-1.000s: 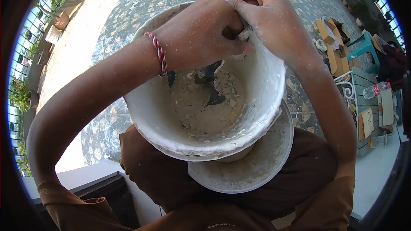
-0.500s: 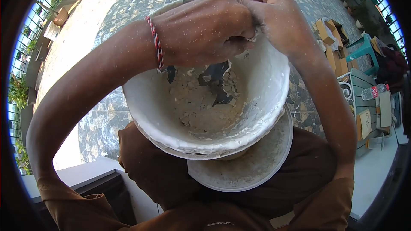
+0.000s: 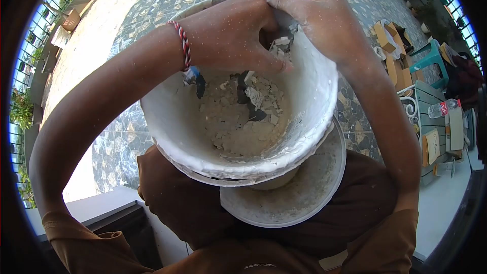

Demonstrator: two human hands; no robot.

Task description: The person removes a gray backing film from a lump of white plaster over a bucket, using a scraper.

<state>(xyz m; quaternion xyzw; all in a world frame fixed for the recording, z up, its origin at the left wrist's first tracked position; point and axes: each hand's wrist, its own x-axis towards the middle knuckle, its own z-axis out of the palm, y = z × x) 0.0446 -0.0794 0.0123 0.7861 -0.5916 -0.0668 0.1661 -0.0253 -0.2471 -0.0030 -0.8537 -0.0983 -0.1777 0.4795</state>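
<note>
A white-coated bucket (image 3: 324, 96) is tilted toward me above my lap, with pale flakes (image 3: 228, 137) and dark pieces (image 3: 243, 91) in its bottom. My left hand (image 3: 238, 33), with a red, white and black cord at the wrist, reaches inside the far wall. Its thumb stands apart from its curled fingers, beside a grey, crusted patch (image 3: 282, 43); the other fingertips are partly hidden. My right hand (image 3: 314, 12) grips the far rim, thumb on top and fingers bent behind. Under the bucket, a round, dusty lid (image 3: 299, 205) rests on my lap.
Patterned tiles (image 3: 167, 0) cover the floor beyond. At the right are cardboard boxes (image 3: 398, 71), a green stool (image 3: 431, 63), and a slatted bench (image 3: 425, 101) bearing a plastic bottle (image 3: 444, 108). A white ledge (image 3: 109, 203) lies at the lower left; potted plants line the fence.
My left hand has loosened from a fist, its thumb moving away from the fingers. More pale and dark pieces show inside the bucket, which has shifted slightly left. My right thumb has extended left along the rim.
</note>
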